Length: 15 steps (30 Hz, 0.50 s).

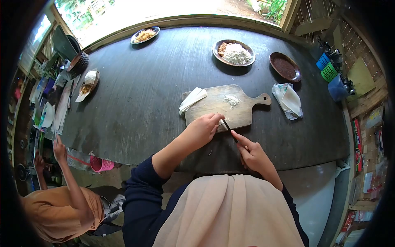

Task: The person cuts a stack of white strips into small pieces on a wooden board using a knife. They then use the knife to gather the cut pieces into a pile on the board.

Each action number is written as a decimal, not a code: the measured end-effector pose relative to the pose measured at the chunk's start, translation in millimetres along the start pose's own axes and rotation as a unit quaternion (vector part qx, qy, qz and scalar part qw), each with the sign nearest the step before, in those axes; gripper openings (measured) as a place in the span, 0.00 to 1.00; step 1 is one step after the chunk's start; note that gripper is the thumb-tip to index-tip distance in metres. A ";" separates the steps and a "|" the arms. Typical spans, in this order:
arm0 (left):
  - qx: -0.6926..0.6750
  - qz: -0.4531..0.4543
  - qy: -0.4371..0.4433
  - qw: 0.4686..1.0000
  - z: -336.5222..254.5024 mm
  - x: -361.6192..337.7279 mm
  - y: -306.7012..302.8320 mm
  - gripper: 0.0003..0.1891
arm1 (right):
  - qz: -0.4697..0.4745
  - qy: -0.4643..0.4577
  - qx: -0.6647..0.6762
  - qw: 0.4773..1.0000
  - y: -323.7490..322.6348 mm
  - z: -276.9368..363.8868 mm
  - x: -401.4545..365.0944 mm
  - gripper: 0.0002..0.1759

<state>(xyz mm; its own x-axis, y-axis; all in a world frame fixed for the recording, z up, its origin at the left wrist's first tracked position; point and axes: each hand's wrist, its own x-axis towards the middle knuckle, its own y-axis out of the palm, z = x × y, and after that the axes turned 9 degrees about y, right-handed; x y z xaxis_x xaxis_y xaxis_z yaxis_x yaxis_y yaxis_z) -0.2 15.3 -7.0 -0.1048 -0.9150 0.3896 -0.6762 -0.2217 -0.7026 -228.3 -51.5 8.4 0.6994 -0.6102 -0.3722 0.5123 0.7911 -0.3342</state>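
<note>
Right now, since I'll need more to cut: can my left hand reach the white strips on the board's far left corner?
Probably yes. The left hand rests on the cutting board near the white strips, only bare board between; the knife, in the right hand, is on the other side.

Dark table [144, 103] carries cutting board [207, 109], plates [215, 48], bag [288, 100]
</note>
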 end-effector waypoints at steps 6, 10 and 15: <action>0.003 0.010 0.000 1.000 -0.5 -0.1 -1.4 0.16 | -0.013 0.010 0.006 1.000 0.7 -0.3 1.2 0.28; 0.006 0.009 0.011 1.000 2.6 -1.2 0.3 0.16 | -0.012 0.009 -0.004 1.000 0.4 3.5 0.0 0.27; 0.012 0.008 0.016 1.000 3.2 -1.3 0.6 0.16 | -0.014 0.000 -0.019 1.000 1.4 -0.4 1.9 0.26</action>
<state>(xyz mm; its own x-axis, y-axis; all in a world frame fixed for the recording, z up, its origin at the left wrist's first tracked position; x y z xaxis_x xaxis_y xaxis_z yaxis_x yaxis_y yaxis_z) 1.9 15.3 -9.8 -0.1391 -0.9069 0.3977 -0.6570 -0.2160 -0.7223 -226.6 -51.6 6.9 0.6850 -0.6322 -0.3620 0.5122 0.7713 -0.3777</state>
